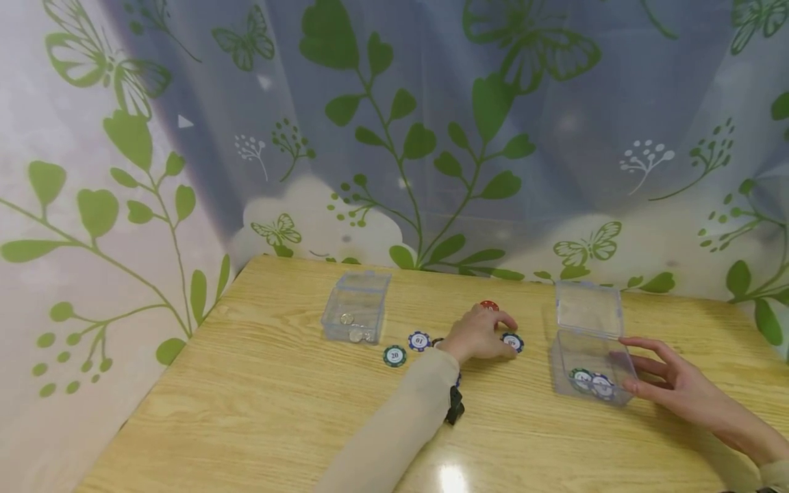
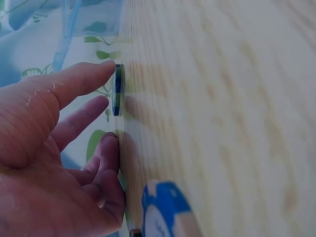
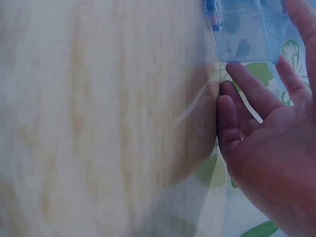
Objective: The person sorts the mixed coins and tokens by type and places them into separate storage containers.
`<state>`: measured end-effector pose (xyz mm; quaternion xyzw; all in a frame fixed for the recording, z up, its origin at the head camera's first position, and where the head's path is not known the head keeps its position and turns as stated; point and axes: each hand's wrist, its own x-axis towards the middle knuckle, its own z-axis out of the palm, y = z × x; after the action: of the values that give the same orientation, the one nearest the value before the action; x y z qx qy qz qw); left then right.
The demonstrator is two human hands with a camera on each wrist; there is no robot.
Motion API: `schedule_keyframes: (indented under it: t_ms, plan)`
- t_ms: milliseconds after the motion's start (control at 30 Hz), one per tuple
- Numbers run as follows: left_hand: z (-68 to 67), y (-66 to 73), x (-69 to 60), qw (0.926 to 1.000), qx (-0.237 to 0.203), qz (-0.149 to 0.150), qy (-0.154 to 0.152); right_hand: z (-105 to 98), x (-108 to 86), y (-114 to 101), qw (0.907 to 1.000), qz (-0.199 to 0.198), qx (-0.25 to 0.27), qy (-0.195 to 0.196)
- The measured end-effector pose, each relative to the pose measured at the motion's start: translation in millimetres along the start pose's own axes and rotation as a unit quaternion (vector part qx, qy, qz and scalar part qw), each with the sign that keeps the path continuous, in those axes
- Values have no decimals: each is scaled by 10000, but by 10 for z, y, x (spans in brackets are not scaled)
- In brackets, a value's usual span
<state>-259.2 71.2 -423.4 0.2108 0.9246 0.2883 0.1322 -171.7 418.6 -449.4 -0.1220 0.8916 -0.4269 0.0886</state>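
In the head view my left hand [image 1: 479,334] reaches over the table with its thumb and index finger beside a dark blue-and-green poker chip [image 1: 512,342]. That chip lies flat, and the thumb tip touches its edge in the left wrist view. A red chip [image 1: 489,306] lies just beyond the hand, and the hand and wrist partly cover other chips. My right hand [image 1: 678,383] rests its extended fingers and thumb against the right side of a clear plastic box [image 1: 570,349] with a raised lid. Inside the box are a green chip [image 1: 581,378] and a blue chip [image 1: 603,386].
Left of the hands stands another clear open box [image 1: 335,315] containing several coins [image 1: 347,319]. A green chip [image 1: 395,355] and a blue chip [image 1: 420,341] lie between that box and the left hand. A patterned curtain [image 1: 431,137] hangs behind the wooden table [image 1: 246,411].
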Motion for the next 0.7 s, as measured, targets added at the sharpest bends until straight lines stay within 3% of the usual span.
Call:
schedule_keyframes:
  t_ms: [233, 700]
  plan:
    - [28, 33, 6, 9994, 132, -322, 9, -19, 5, 3, 9999, 101, 25, -41]
    - [-10, 45, 7, 9992, 220, -337, -45, -19, -5, -15, 9999, 106, 67, -51]
